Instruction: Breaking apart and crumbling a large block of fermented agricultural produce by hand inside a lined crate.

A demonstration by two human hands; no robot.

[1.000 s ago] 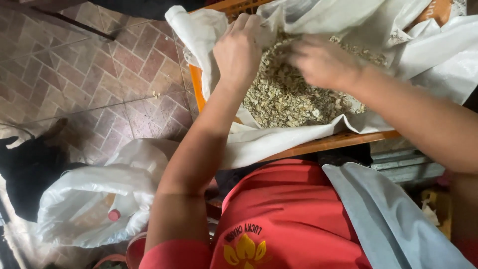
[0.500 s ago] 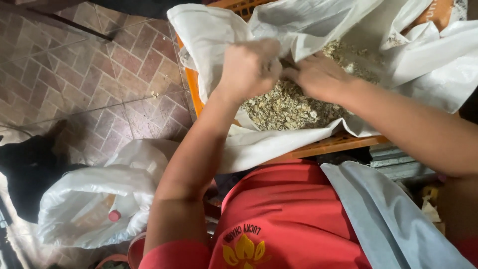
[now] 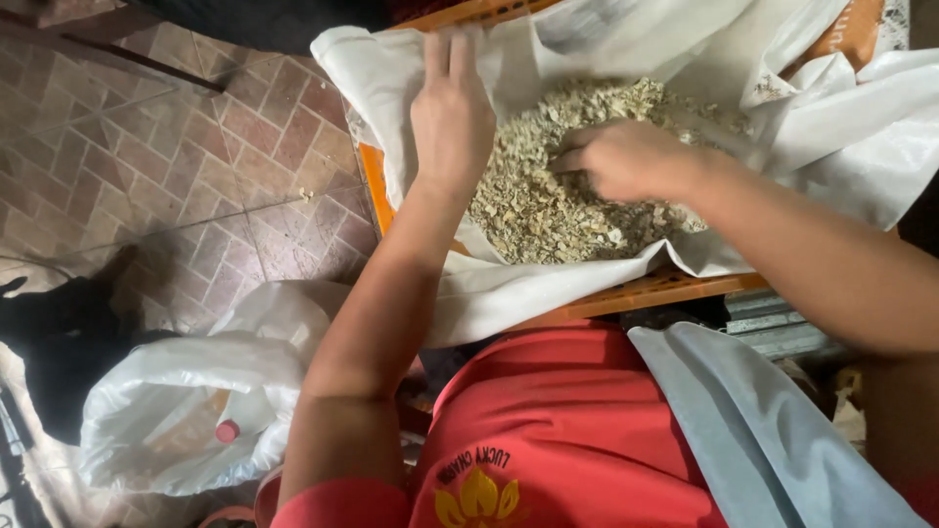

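A heap of pale, dry, flaky bits (image 3: 548, 210) lies in a white woven sack (image 3: 528, 284) that lines an orange plastic crate (image 3: 646, 291). My left hand (image 3: 452, 115) rests flat on the sack's left inner wall, fingers straight and pointing away from me. My right hand (image 3: 621, 159) sits on top of the heap with its fingers curled down into the flakes; whether it grips any is hidden.
A white plastic bag (image 3: 176, 411) with a red-capped bottle (image 3: 228, 430) lies on the brick-tiled floor (image 3: 166, 147) at lower left. A dark shape (image 3: 59, 337) lies beside it. A grey cloth (image 3: 763, 430) hangs over my red shirt.
My two hands, close together over the heap, have parted: the left slid to the sack's left wall and flattened, the right settled onto the flakes.
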